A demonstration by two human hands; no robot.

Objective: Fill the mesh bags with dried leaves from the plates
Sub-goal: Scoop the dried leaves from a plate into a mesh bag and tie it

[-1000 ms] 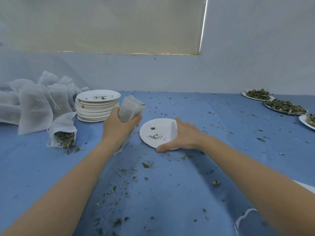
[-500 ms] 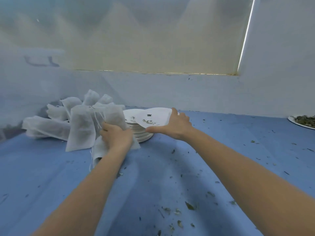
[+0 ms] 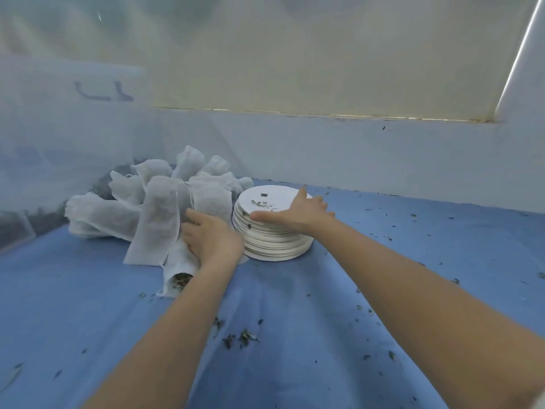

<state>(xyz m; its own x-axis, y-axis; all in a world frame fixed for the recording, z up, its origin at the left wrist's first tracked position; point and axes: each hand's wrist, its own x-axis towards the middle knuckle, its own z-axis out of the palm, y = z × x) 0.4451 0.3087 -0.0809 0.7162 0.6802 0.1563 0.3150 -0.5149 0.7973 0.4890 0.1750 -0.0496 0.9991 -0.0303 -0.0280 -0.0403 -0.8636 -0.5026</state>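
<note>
Right hand [image 3: 298, 214] flat on plate stack [image 3: 274, 240], left hand [image 3: 211, 240] seemingly gripping mesh bag [image 3: 180, 270] (leaves inside).

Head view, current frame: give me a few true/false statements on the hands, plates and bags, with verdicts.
1. The right hand lies flat on the plate stack. True.
2. The top plate is heaped with leaves. False: only a few scraps lie on it.
3. The left hand rests among the mesh bags, left of the stack. True.
4. The bag nearest the camera is tied closed. False: its mouth gapes, showing leaves.
5. The blue cloth is spotless. False: leaf bits are scattered on it.
</note>
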